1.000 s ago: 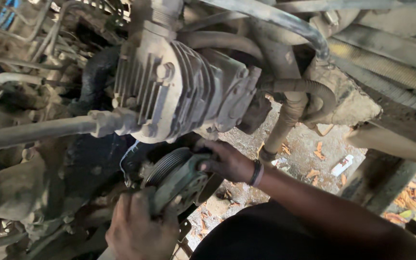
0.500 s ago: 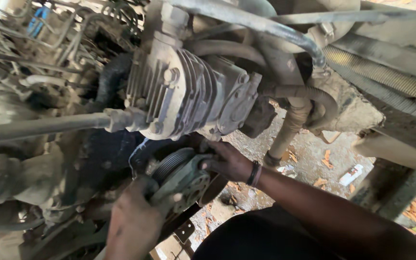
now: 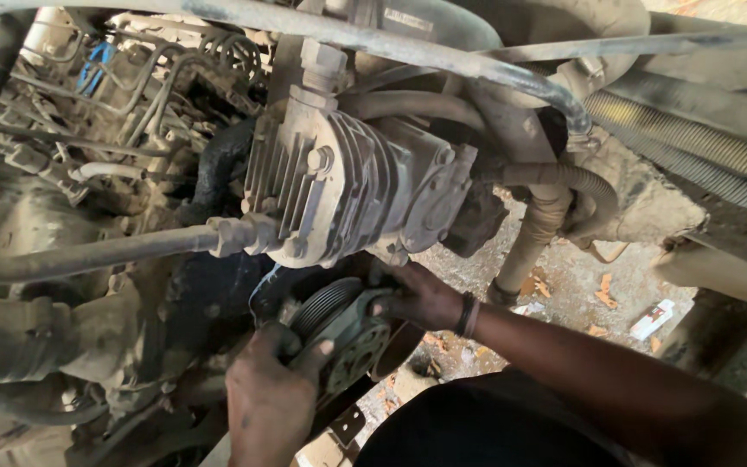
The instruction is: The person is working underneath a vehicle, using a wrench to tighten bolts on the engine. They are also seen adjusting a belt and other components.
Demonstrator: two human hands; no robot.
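hands, two: left hand and right hand grip one pulley.

Daylight fell across a grimy engine bay, where a finned grey cylinder housing sat among dust-caked pipes and corrugated hoses. Blue wiring showed at the upper left amid tangled metal lines. Below, bare gravel ground lay strewn with dry orange leaves and a small scrap of white litter.
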